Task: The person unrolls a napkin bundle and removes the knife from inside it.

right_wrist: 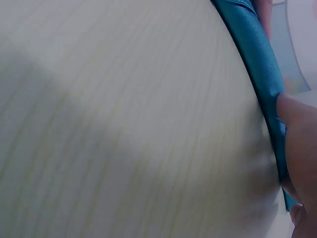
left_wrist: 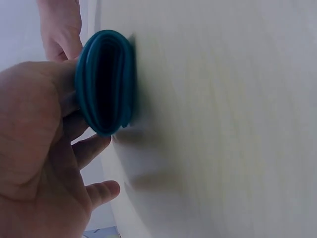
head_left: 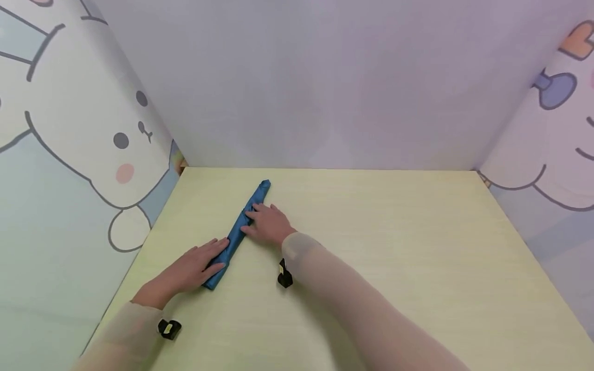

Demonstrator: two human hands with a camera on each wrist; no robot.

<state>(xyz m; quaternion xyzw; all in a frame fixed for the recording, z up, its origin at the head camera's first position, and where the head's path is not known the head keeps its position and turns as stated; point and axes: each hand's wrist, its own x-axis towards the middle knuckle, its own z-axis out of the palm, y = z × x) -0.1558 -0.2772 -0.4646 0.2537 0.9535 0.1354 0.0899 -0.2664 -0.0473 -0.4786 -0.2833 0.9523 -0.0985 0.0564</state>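
A long roll of shiny blue fabric (head_left: 236,232) lies slantwise on the table's left half, its far end narrower. My left hand (head_left: 195,265) rests over the near part, fingers extended across it and thumb along the near side. Farther up, my right hand (head_left: 269,224) presses on the roll with spread fingers. The left wrist view looks into the fabric roll's end (left_wrist: 130,84), a flattened oval of several layers, beside the left palm (left_wrist: 29,134). At the right edge of the right wrist view, the right hand's fingers (right_wrist: 302,144) touch the roll (right_wrist: 255,54).
The pale wood-grain table (head_left: 394,247) extends right of the roll. A plain light wall (head_left: 325,87) rises at its back edge, with cartoon-printed panels (head_left: 83,129) on both sides. A small black device (head_left: 169,329) sits at each wrist.
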